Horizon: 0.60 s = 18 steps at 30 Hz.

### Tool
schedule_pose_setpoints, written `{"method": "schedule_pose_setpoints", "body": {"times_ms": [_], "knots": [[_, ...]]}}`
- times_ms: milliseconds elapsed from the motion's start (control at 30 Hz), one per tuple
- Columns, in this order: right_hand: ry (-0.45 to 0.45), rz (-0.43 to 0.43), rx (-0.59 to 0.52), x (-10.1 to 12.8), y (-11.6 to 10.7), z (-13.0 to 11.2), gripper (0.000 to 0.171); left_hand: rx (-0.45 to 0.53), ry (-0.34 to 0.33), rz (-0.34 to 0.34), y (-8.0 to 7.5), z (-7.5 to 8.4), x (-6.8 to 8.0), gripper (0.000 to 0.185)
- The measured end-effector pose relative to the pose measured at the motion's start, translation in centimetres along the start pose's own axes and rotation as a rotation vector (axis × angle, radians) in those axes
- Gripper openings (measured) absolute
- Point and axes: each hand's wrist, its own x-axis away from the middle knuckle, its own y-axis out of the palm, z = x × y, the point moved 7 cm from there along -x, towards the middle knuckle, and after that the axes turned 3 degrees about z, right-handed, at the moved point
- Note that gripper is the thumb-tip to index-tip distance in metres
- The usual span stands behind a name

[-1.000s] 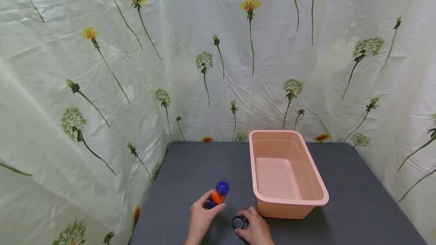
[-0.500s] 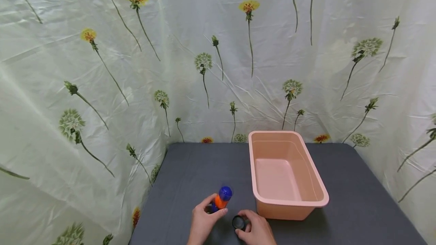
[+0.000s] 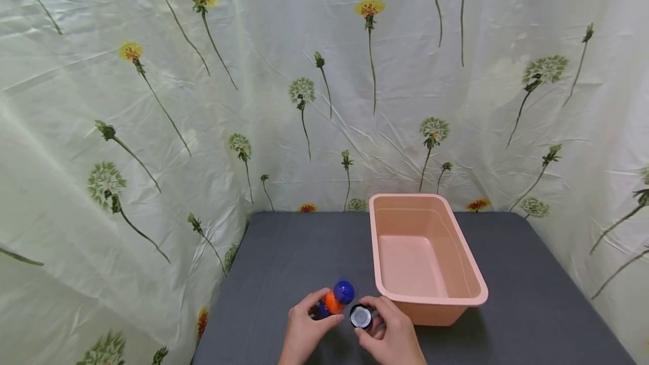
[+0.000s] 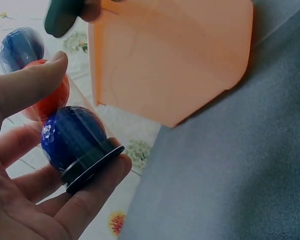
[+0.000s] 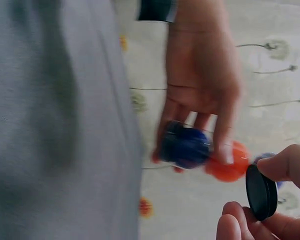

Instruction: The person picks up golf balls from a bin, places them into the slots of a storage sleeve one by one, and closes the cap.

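- While the left hand holds it above the near edge of the grey table, the clear tube of balls lies tilted, its far blue ball pointing up and toward the pink bin.
- In the left wrist view the thumb presses on the orange middle ball while the curled fingers cradle the tube from below, so the hand is clamped around its lower part; the black base of the tube rests against the fingers.
- The right hand pinches a round black cap between thumb and fingertips, the cap's pale inner face turned up in the head view.
- In the right wrist view the cap stands on edge, just beside the tube's end but not touching it.
- The bin sits on the table just right of both hands, with nothing visible inside it.
- A flower-printed curtain hangs behind and to both sides of the table.
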Motion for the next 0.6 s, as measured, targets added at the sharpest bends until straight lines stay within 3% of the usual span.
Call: {"method": "schedule_pose_setpoints", "body": {"times_ms": [133,267,467,600], "knots": [[0.032,0.018,-0.035,-0.6,-1.4,-0.7,0.049,0.01,0.01,-0.025,0.3,0.6,0.1,0.048],[0.099,-0.026,-0.103,-1.0,-2.2,-0.4,0.051,0.016,0.009,-0.047,0.6,0.9,0.3,0.049],[0.219,-0.112,-0.308,-1.1,-2.3,0.4,0.052,0.013,-0.013,-0.079,1.0,0.9,0.8,0.053],[0.261,-0.113,-0.433,-1.2,-2.6,0.5,0.052,0.01,-0.019,-0.122,1.6,0.9,1.2,0.052]]}}
